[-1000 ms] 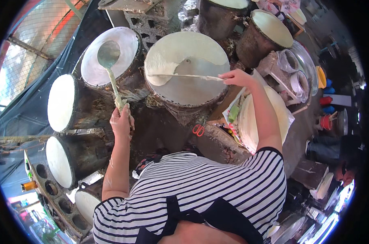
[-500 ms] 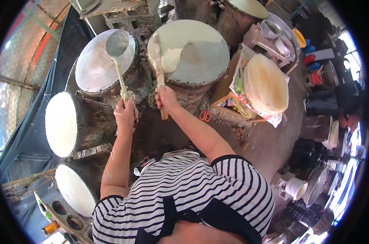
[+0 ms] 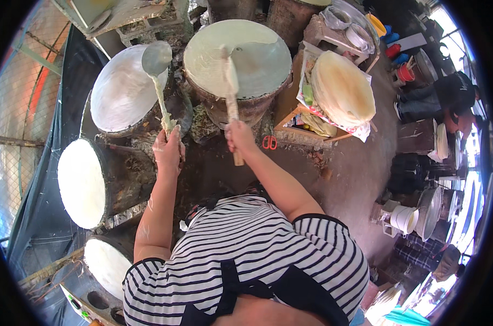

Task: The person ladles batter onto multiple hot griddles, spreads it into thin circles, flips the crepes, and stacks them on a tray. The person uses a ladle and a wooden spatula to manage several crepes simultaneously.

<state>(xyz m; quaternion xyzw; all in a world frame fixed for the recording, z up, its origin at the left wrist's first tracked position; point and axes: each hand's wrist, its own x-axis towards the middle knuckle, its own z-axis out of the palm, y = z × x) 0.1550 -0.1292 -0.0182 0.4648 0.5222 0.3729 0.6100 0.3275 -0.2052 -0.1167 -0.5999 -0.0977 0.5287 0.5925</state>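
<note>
My left hand (image 3: 168, 152) is closed round the batter-crusted handle of a metal ladle (image 3: 157, 58). The ladle's bowl hangs over the far edge of a pale round griddle (image 3: 124, 89) on the left. Gripped in my right hand (image 3: 240, 140) is a long wooden spatula (image 3: 231, 81) with batter stuck to its blade. Its blade lies over the middle griddle (image 3: 265, 73), which stands on a drum-like stove. Cream-coloured batter (image 3: 205, 51) covers the left and far parts of this griddle. Whether the blade touches the surface, I cannot tell.
Beside the middle griddle, a stack of large flatbreads (image 3: 343, 89) rests on a wooden crate (image 3: 290, 114). Red-handled scissors (image 3: 269, 142) are below the griddle. More white round griddles (image 3: 82, 183) line my left. A person (image 3: 453, 89) is at the far right.
My right hand has swung the spatula to the right across the middle griddle. My left hand keeps the ladle nearly still. The whole view has shifted slightly.
</note>
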